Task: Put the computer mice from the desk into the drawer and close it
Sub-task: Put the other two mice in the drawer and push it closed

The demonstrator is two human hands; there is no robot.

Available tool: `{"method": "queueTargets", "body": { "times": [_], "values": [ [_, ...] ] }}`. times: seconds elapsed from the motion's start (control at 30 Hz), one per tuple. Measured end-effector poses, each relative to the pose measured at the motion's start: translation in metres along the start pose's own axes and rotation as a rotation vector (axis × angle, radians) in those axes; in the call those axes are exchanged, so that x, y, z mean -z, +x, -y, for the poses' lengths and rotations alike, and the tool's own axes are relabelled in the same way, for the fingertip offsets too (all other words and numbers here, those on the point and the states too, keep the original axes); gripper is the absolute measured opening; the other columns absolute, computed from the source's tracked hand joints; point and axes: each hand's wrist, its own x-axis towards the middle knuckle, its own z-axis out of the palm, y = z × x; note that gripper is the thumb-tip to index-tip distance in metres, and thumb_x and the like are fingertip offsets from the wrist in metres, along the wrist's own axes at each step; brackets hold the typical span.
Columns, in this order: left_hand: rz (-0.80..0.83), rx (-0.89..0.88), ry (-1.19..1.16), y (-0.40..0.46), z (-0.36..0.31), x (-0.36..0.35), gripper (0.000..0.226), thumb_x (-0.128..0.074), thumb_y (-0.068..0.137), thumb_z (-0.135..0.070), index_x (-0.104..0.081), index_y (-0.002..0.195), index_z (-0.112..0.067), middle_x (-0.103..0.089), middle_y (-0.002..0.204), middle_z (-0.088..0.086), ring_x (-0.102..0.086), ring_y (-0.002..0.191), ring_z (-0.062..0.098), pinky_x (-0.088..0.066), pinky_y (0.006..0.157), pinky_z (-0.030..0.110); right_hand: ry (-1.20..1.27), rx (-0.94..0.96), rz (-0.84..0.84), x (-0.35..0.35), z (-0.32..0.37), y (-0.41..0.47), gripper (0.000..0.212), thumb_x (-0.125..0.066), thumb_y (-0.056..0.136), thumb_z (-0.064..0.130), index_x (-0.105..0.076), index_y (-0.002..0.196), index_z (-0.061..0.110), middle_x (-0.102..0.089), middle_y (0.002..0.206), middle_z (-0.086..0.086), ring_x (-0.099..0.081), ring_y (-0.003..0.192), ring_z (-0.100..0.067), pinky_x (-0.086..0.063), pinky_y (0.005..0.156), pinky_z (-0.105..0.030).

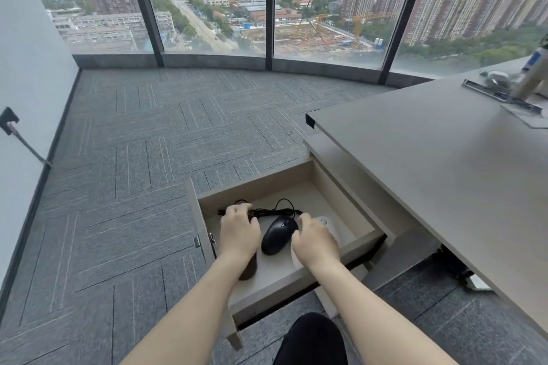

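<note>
The drawer (258, 190) under the desk stands pulled out. Inside it lies a black wired mouse (278, 234) with its bundled black cable (275, 212) behind it. My left hand (238, 228) reaches into the drawer's left part, fingers curled on the cable's end; something dark shows beneath its wrist. My right hand (314, 241) rests on a white mouse (327, 224) at the right of the black one, partly covering it.
The grey desk top (430, 157) extends to the right, with a cable hatch (504, 98) and a few small items at its far corner. Grey carpet tiles (133, 187) lie to the left. A wall socket with a cable (12, 124) sits on the left wall.
</note>
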Motion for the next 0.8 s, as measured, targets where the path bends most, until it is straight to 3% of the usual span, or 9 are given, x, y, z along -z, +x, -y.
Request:
{"method": "queueTargets", "body": {
  "times": [0.1, 0.23, 0.33, 0.53, 0.6, 0.7, 0.8],
  "values": [
    [-0.183, -0.112, -0.163, -0.006, 0.002, 0.028, 0.030, -0.050, 0.091, -0.010, -0.062, 0.118, -0.012, -0.060, 0.123, 0.008, -0.055, 0.115, 0.023, -0.042, 0.098, 0.030, 0.136, 0.162, -0.146, 0.005, 0.000, -0.038, 0.021, -0.043, 0.091, 0.022, -0.061, 0.102, 0.021, -0.067, 0.096, 0.001, -0.060, 0.085, -0.019, -0.050, 0.069, -0.034],
    [-0.306, -0.044, -0.281, -0.025, 0.024, 0.056, 0.028, -0.047, 0.093, -0.011, -0.060, 0.118, -0.012, -0.059, 0.121, 0.006, -0.057, 0.111, 0.022, -0.045, 0.093, 0.033, 0.176, 0.338, -0.100, -0.011, 0.009, -0.091, 0.020, -0.047, 0.092, 0.034, -0.057, 0.079, 0.022, -0.059, 0.066, 0.006, -0.057, 0.063, -0.016, -0.047, 0.057, -0.035],
    [-0.294, 0.094, -0.268, -0.039, 0.049, 0.063, 0.034, -0.044, 0.094, -0.016, -0.056, 0.125, -0.009, -0.057, 0.128, 0.011, -0.054, 0.116, 0.027, -0.044, 0.096, 0.040, 0.155, 0.398, -0.026, -0.025, 0.018, -0.120, 0.033, -0.049, 0.091, 0.050, -0.057, 0.077, 0.021, -0.062, 0.073, 0.006, -0.057, 0.070, -0.014, -0.046, 0.062, -0.033],
    [-0.040, 0.321, -0.402, -0.071, 0.080, 0.059, 0.048, -0.043, 0.093, -0.025, -0.047, 0.138, -0.008, -0.055, 0.138, 0.012, -0.050, 0.126, 0.031, -0.040, 0.107, 0.046, 0.066, 0.430, 0.098, -0.050, 0.027, -0.153, 0.058, -0.050, 0.073, 0.079, -0.056, 0.095, 0.026, -0.065, 0.095, 0.009, -0.061, 0.085, -0.013, -0.048, 0.070, -0.033],
    [0.004, 0.377, -0.526, -0.078, 0.084, 0.054, 0.043, -0.042, 0.093, -0.023, -0.055, 0.130, -0.008, -0.061, 0.129, 0.013, -0.056, 0.117, 0.030, -0.045, 0.102, 0.045, 0.021, 0.437, 0.074, -0.057, 0.030, -0.157, 0.056, -0.052, 0.073, 0.077, -0.053, 0.097, 0.026, -0.065, 0.097, 0.009, -0.061, 0.086, -0.014, -0.046, 0.068, -0.033],
    [0.076, 0.452, -0.768, -0.087, 0.080, 0.048, 0.034, -0.039, 0.091, -0.019, -0.063, 0.111, -0.007, -0.066, 0.106, 0.010, -0.060, 0.095, 0.024, -0.045, 0.080, 0.036, 0.002, 0.419, 0.023, -0.066, 0.034, -0.157, 0.041, -0.056, 0.079, 0.062, -0.052, 0.093, 0.024, -0.065, 0.098, 0.007, -0.062, 0.088, -0.017, -0.051, 0.070, -0.038],
    [0.099, 0.457, -0.847, -0.090, 0.076, 0.043, 0.032, -0.036, 0.092, -0.018, -0.064, 0.106, -0.012, -0.067, 0.101, 0.007, -0.060, 0.094, 0.021, -0.044, 0.081, 0.034, 0.016, 0.387, -0.006, -0.068, 0.033, -0.157, 0.032, -0.056, 0.082, 0.053, -0.052, 0.089, 0.023, -0.067, 0.095, 0.005, -0.064, 0.087, -0.018, -0.053, 0.072, -0.041]
  ]
}}
